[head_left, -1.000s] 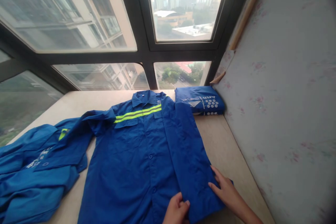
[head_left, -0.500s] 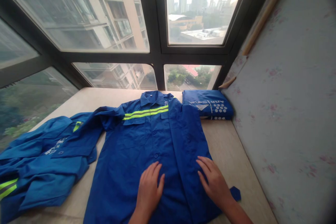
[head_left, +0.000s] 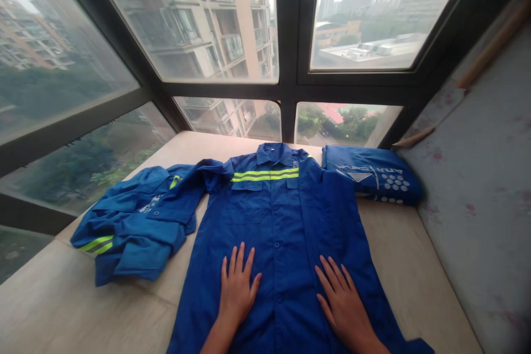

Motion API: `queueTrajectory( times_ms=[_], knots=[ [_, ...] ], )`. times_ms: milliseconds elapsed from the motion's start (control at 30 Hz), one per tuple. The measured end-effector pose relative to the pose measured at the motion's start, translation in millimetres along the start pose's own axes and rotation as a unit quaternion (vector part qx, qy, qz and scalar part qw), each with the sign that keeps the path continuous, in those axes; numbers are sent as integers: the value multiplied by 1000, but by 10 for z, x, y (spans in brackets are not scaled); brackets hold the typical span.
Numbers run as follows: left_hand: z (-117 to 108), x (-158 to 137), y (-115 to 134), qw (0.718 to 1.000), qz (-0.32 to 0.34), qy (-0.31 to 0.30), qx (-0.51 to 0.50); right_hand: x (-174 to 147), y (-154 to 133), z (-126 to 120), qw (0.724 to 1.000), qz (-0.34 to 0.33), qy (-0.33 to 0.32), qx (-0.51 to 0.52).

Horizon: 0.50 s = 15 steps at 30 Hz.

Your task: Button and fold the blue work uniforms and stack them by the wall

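Note:
A blue work shirt with a yellow-green and grey reflective band lies front side up, its collar towards the window. My left hand rests flat on the shirt's left front, fingers spread, beside the button line. On the other side of the buttons, my right hand lies on the right front with its fingers stretched out. Neither hand grips anything. The right sleeve lies along that side of the shirt, while the left sleeve reaches over a crumpled blue garment with similar reflective strips. The shirt's lower hem is out of view.
A folded blue packet with white print sits at the back right, by the wall. Dark window frames border the pale ledge at the back and left.
The view has turned left, so everything sits further right. My left hand has shifted left from below the buttons, fingers now spread. My right hand has moved inward from the shirt's right edge.

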<state>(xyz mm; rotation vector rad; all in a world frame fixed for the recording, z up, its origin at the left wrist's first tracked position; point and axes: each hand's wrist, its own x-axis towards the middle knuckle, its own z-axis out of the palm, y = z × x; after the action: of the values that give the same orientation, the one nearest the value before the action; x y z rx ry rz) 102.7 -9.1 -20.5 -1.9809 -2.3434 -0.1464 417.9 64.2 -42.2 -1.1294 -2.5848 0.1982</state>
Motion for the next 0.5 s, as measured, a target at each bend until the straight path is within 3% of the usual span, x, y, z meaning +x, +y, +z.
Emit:
queueTrajectory(
  times_ms=[200, 333, 433, 500],
  knots=[
    [-53, -40, -125, 1000, 5, -2, -3, -56, -200, 29, 1000, 10, 8, 4],
    [-21, -85, -258, 1000, 4, 3, -19, -83, -274, -27, 997, 21, -6, 72],
    [-7, 49, -259, 998, -21, 27, -56, 60, -19, -138, 976, 110, 25, 184],
    [-41, 293, -148, 992, -27, 40, -114, 275, 318, -248, 941, 211, 90, 248]
  ],
)
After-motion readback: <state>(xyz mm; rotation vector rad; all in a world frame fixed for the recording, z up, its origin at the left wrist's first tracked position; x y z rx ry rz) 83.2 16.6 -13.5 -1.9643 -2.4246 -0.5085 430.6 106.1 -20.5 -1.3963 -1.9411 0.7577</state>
